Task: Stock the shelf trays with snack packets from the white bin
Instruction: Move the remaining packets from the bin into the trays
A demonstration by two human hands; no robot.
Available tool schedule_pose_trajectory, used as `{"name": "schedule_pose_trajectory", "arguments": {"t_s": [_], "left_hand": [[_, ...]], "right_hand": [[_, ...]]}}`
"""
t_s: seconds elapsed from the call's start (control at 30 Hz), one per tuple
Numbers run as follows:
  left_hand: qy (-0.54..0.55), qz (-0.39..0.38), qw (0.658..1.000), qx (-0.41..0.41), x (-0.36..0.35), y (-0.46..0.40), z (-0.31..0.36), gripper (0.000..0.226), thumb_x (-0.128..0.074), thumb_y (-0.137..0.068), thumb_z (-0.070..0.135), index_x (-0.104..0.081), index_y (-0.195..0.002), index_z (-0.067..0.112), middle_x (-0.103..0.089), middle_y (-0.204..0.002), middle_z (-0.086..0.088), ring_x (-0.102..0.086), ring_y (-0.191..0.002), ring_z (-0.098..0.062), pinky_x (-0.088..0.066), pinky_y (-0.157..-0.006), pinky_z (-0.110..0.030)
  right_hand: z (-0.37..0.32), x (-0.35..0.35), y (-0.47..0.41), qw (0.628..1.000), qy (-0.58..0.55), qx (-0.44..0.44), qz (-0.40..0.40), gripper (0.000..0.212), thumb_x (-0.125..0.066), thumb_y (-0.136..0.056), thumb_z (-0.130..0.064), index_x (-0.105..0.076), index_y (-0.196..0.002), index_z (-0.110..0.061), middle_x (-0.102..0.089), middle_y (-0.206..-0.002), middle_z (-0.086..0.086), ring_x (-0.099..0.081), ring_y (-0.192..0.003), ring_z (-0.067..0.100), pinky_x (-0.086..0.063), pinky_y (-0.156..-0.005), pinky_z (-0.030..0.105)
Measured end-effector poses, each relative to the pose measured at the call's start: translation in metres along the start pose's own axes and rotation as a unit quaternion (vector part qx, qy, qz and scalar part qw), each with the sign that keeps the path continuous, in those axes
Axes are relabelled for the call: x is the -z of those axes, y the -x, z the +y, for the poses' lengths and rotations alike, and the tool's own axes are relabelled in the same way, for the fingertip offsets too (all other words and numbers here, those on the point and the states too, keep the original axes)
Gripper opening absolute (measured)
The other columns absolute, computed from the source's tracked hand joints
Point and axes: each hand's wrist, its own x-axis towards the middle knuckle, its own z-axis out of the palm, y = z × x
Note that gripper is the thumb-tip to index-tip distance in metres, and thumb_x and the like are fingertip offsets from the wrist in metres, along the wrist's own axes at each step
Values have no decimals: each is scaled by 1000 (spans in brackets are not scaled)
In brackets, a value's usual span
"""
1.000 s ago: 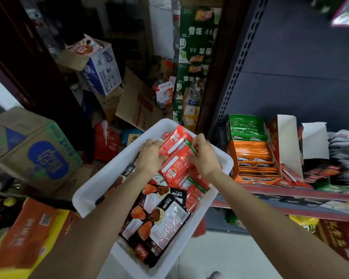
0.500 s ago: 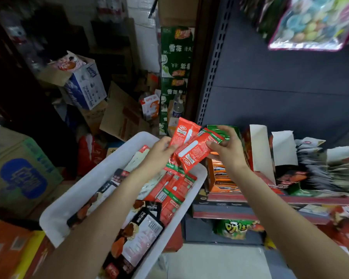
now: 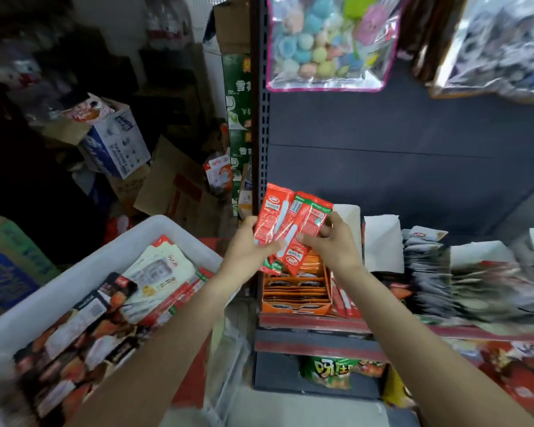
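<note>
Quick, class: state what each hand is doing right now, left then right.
Left hand: closed, gripping the red snack packets from the left side.
Right hand: closed, holding the same red snack packets from the right, above the orange shelf tray.

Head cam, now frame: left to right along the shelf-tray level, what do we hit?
white bin → left hand → red snack packets held in both hands → right hand → white cardboard flap → grey packets

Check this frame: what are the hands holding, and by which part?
Both hands hold a bunch of red snack packets: the left hand grips its lower left side, the right hand its lower right.
</note>
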Motion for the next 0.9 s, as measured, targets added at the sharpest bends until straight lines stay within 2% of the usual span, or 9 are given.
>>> {"name": "schedule_pose_trajectory", "arguments": {"t_s": [0.13, 0.23, 0.3, 0.37, 0.47, 0.57, 0.73, 0.8, 0.9], "left_hand": [[47, -8, 998, 30, -24, -4, 11, 36, -72, -81, 28, -49, -108, 26, -64, -94, 15, -63, -80, 3, -50, -66, -14], [61, -2, 997, 43, -43, -9, 15, 34, -73, -80, 23, -51, -106, 25, -67, -102, 3, -66, -92, -11, -54, -84, -34], [76, 18, 996, 53, -53, -11, 18, 27, -72, -82, 21, -52, -99, 28, -67, -99, 3, -67, -93, -15, -54, -87, -39], [94, 38, 993, 64, -59, -14, 20, 25, -71, -83, 22, -53, -101, 27, -68, -102, 0, -67, -94, -18, -53, -89, -42], [100, 50, 991, 75, -63, -15, 23, 40, -70, -83, 23, -50, -117, 18, -66, -110, -5, -67, -95, -19, -55, -84, -40], [94, 52, 991, 78, -67, -18, 24, 43, -69, -85, 21, -47, -121, 17, -64, -111, -4, -66, -98, -19, -56, -77, -33], [114, 72, 987, 85, -67, -23, 24, 29, -59, -92, 18, -45, -118, 17, -65, -112, -9, -67, -94, -20, -54, -85, -40], [107, 79, 988, 78, -67, -22, 25, 29, -56, -94, 17, -44, -120, 19, -64, -111, -6, -66, -95, -18, -53, -86, -38], [125, 77, 986, 82, -65, -20, 27, 25, -47, -98, 15, -37, -120, 20, -64, -110, -9, -65, -98, -19, -53, -88, -39]], "right_hand": [[-1, 40, -11, 997, -39, 56, -36, 70, -64, -86, -3, -26, -140, -28, -61, -96, -12, -66, -87, 9, -58, -73, 34], [2, 60, -21, 991, 55, 98, -76, 46, -56, -92, -5, -45, -133, -22, -59, -103, -12, -64, -97, 13, -58, -76, 30], [2, 69, -26, 991, 43, 67, -109, 30, -46, -97, -6, -56, -124, -14, -60, -119, 2, -61, -109, 19, -55, -80, 26], [6, 77, -30, 987, 14, 28, -160, 33, -44, -97, -5, -55, -126, -16, -59, -124, 4, -59, -109, 14, -51, -82, 19], [7, 85, -34, 961, 140, 87, -220, 50, -59, -89, -2, -47, -135, -19, -54, -126, 1, -55, -112, 11, -50, -87, 18], [12, 86, -42, 937, 267, 160, -157, 51, -71, -83, -16, -55, -131, -17, -49, -131, 8, -51, -120, 21, -45, -102, 34], [13, 86, -44, 890, 421, 173, -2, 37, -58, -87, -43, -75, -99, -12, -33, -142, 13, -29, -133, 28, -33, -107, 37], [12, 85, -48, 926, 342, 159, -24, 31, -57, -92, -35, -72, -92, -8, -46, -134, 12, -41, -127, 30, -39, -102, 33], [5, 83, -45, 990, 91, 62, -85, 14, -54, -95, -21, -60, -102, -11, -64, -98, 4, -63, -91, 21, -50, -67, 16]]}}
